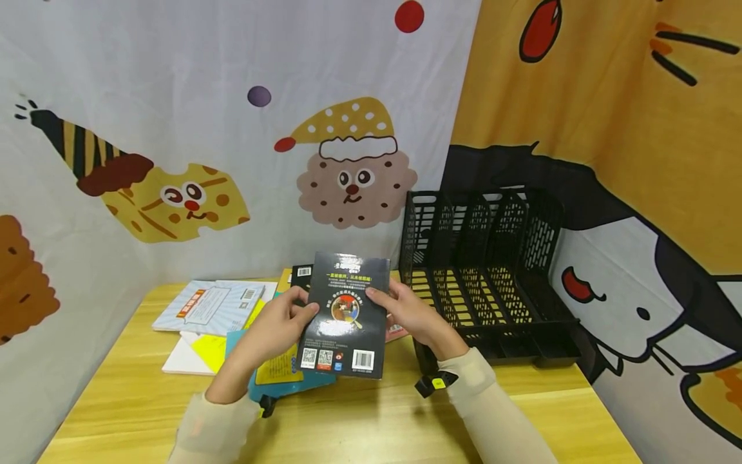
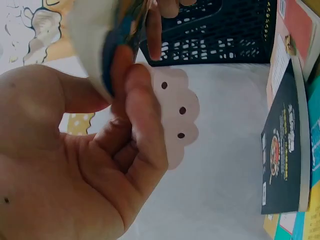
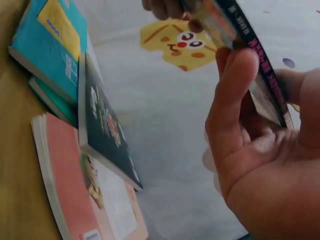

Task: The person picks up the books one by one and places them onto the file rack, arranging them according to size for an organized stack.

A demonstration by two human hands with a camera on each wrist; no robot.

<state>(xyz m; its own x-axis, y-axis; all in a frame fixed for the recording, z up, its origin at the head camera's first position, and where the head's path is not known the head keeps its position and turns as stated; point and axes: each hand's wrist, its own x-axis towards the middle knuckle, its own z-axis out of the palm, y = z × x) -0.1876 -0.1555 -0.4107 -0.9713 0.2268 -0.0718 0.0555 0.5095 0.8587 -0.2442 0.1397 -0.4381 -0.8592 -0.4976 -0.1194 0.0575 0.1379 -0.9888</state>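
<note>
Both hands hold a dark paperback book (image 1: 348, 345) up above the table, its back cover with barcode and QR codes facing the head camera. My left hand (image 1: 277, 327) pinches its left edge, thumb on the cover. At the opposite edge, my right hand (image 1: 416, 317) grips it the same way. The right wrist view shows the book's spine (image 3: 262, 67) between thumb and fingers. Behind and below lie another black book (image 3: 102, 120), a thick pink book (image 3: 62, 170) and a teal book with a yellow panel (image 3: 50, 45), partly hidden in the head view by the held book.
A black mesh file organizer (image 1: 498, 345) with several upright dividers stands at the back right. Light-blue books (image 1: 197, 306) and a yellow-and-white one (image 1: 188, 357) lie on the wooden table (image 1: 122, 380) at left. A printed curtain (image 1: 203, 84) hangs behind.
</note>
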